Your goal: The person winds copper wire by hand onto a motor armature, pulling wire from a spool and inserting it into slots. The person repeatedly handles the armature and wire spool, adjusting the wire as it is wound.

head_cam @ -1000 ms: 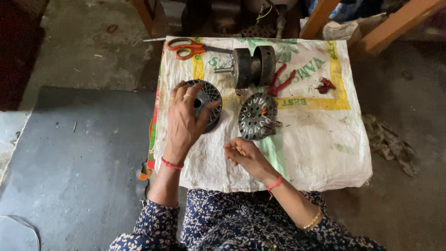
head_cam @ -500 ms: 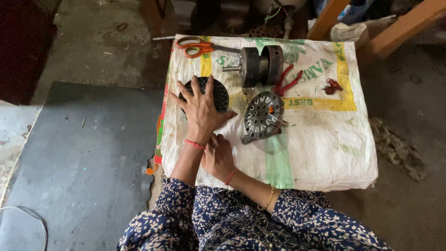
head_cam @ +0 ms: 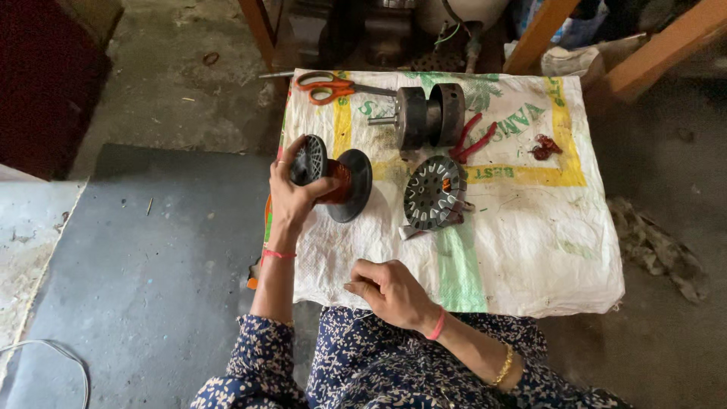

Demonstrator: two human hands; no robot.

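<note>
Left hand (head_cam: 291, 198) closed round a black-flanged wire spool (head_cam: 333, 178), tilted on edge at the left of the woven sack (head_cam: 530, 250); right hand (head_cam: 390, 291) loosely curled, empty, near the edge; steadier if the spool's lower flange stays seated.

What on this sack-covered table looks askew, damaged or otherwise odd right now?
Nothing looks damaged or spilled. The grey slotted metal disc rests tilted on the white woven sack, not flat. The left hand holds the black spool of copper wire on edge; the right hand holds nothing I can see.
</note>
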